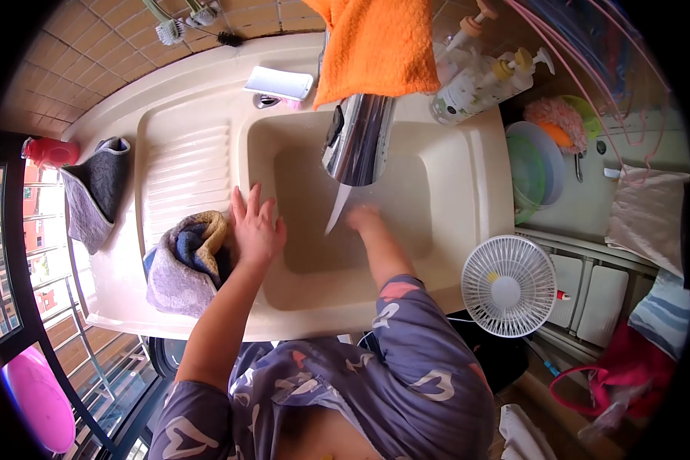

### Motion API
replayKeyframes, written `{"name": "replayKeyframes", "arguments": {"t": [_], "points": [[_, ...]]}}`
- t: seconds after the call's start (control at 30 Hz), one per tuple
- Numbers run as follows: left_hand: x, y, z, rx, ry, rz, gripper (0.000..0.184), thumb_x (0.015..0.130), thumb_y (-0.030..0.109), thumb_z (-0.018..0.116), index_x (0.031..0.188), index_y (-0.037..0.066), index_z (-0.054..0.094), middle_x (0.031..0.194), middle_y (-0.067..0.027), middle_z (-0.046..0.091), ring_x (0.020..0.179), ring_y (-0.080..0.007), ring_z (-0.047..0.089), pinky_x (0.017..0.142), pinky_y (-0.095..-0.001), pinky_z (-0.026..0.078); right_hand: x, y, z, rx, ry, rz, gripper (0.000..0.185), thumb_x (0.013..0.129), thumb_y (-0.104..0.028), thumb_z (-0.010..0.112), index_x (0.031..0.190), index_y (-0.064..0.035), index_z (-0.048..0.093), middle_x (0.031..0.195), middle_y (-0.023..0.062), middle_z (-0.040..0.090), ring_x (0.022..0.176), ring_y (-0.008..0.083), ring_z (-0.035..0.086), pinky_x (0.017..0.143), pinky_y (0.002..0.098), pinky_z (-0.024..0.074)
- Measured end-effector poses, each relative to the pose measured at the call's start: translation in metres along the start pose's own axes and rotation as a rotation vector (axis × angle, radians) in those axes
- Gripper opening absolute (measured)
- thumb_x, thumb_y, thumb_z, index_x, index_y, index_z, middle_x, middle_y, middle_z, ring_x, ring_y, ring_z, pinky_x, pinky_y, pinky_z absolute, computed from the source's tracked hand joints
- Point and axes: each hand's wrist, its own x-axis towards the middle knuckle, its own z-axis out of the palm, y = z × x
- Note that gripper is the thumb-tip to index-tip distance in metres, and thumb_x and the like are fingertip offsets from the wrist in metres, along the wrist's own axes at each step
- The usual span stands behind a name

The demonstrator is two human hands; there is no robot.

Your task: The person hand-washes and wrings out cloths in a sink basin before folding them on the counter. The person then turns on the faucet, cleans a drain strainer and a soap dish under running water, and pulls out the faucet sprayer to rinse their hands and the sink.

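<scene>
My left hand [256, 225] lies with its fingers spread on the rim between the ribbed washboard [184, 172] and the sink basin [299, 257]. Close beside it, a bunched cloth [185, 264] in grey, yellow and blue rests on the washboard side. My right hand [363, 218] is down inside the basin, near the stream of water [337, 210] running from the chrome faucet [360, 146]. Its fingers are too indistinct to make out, and I see no object in it. An orange towel [379, 50] drapes over the faucet's upper part.
A grey cloth [98, 192] hangs over the sink's left edge near a red bottle [50, 152]. Behind the basin sits a white soap dish [279, 83]. Pump bottles [468, 92] stand at the back right. A white fan [509, 287] is at the right front corner.
</scene>
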Motion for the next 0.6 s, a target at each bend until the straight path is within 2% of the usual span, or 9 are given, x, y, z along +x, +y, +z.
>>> {"name": "replayKeyframes", "arguments": {"t": [0.07, 0.1, 0.17, 0.3, 0.4, 0.47, 0.6], "points": [[0.001, -0.001, 0.001, 0.0, -0.018, -0.007, 0.043, 0.074, 0.022, 0.068, 0.114, 0.007, 0.063, 0.145, -0.0133, 0.04, 0.14, -0.0479, 0.021, 0.113, -0.0574, 0.021, 0.003, -0.011, 0.01, -0.102, 0.158, 0.07, 0.042, 0.093, -0.031, 0.046, 0.126, -0.0099, 0.063, 0.139, 0.016, 0.053, 0.128, 0.0323, 0.05, 0.108, 0.0473, 0.0374], [0.0, -0.001, 0.002, 0.011, -0.021, -0.006, 0.043, 0.074, 0.022, 0.068, 0.114, 0.007, 0.063, 0.145, -0.0135, 0.04, 0.139, -0.0482, 0.021, 0.113, -0.0575, 0.021, 0.005, -0.013, 0.003, -0.102, 0.16, 0.068, 0.042, 0.093, -0.031, 0.046, 0.126, -0.0099, 0.063, 0.139, 0.016, 0.053, 0.128, 0.0323, 0.05, 0.108, 0.0473, 0.0374], [-0.002, -0.002, 0.002, 0.023, -0.03, -0.006, 0.042, 0.074, 0.022, 0.068, 0.114, 0.007, 0.063, 0.145, -0.0137, 0.04, 0.139, -0.0485, 0.021, 0.113, -0.0576, 0.021, 0.007, -0.015, -0.008, -0.04, -0.01, 0.006, 0.041, 0.092, -0.03, 0.047, 0.124, -0.0107, 0.064, 0.137, 0.0141, 0.054, 0.127, 0.0325, 0.051, 0.108, 0.0483, 0.0363], [0.0, 0.001, 0.0, -0.006, 0.013, 0.005, 0.041, 0.071, 0.019, 0.069, 0.111, 0.006, 0.065, 0.144, -0.0152, 0.042, 0.138, -0.0501, 0.024, 0.112, -0.057, 0.025, -0.014, -0.013, -0.035, -0.089, -0.083, -0.051, 0.037, 0.091, -0.023, 0.048, 0.122, -0.013, 0.066, 0.132, 0.0145, 0.058, 0.124, 0.0329, 0.054, 0.103, 0.0463, 0.0422], [0.0, 0.001, 0.0, -0.011, 0.04, 0.015, 0.041, 0.069, 0.016, 0.07, 0.108, 0.006, 0.065, 0.143, -0.016, 0.044, 0.136, -0.0513, 0.026, 0.111, -0.0566, 0.028, -0.019, -0.007, -0.031, -0.001, -0.084, 0.024, 0.034, 0.09, -0.02, 0.051, 0.117, -0.0118, 0.069, 0.127, 0.0149, 0.062, 0.12, 0.0328, 0.058, 0.101, 0.0452, 0.0439], [0.001, 0.001, 0.0, -0.006, 0.045, 0.012, 0.041, 0.069, 0.016, 0.07, 0.108, 0.006, 0.065, 0.142, -0.0159, 0.044, 0.136, -0.0513, 0.027, 0.111, -0.0568, 0.028, -0.018, -0.001, -0.026, -0.067, 0.028, -0.047, 0.033, 0.09, -0.018, 0.051, 0.117, -0.0096, 0.068, 0.125, 0.0152, 0.063, 0.118, 0.0325, 0.059, 0.098, 0.0452, 0.0466], [0.0, 0.001, 0.0, 0.008, 0.047, 0.016, 0.04, 0.068, 0.016, 0.071, 0.107, 0.006, 0.066, 0.141, -0.0161, 0.045, 0.135, -0.0512, 0.028, 0.111, -0.0575, 0.028, -0.009, 0.005, -0.022, -0.104, 0.159, -0.046, 0.032, 0.089, -0.019, 0.053, 0.117, -0.0087, 0.065, 0.122, 0.015, 0.063, 0.114, 0.0334, 0.059, 0.094, 0.0464, 0.048]]}}
